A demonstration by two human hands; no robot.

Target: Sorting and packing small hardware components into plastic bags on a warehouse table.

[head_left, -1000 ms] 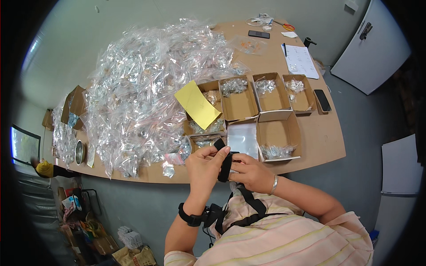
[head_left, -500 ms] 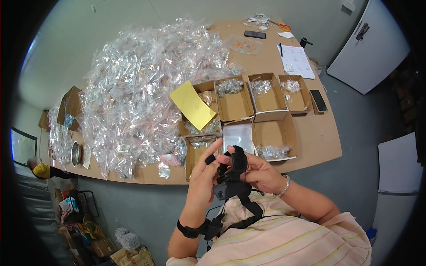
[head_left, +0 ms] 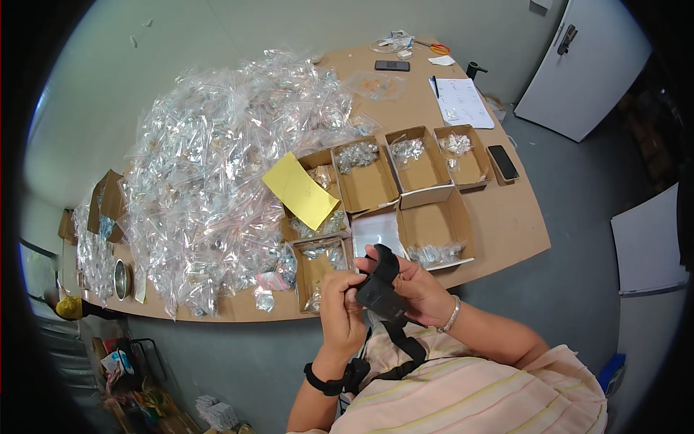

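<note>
In front of my body I hold a black strapped device, a small box with a looped band at its top and a strap hanging below. My right hand is closed around its right side. My left hand has its fingers curled in, the thumb and fingertips meeting the device's left edge; the exact grip is partly hidden. A black wrist strap circles my left wrist, and a bracelet my right. Just beyond my hands are an open cardboard box with small clear bags and a whitish tray.
A large heap of clear plastic bags covers the table's left side. More cardboard boxes with small bags stand in the middle, under a yellow sheet at one end. A phone lies right; a metal bowl stands far left.
My left fingers, raised and partly spread before, are now curled against the device. The device has tilted, showing its flat black face. The view has shifted slightly.
</note>
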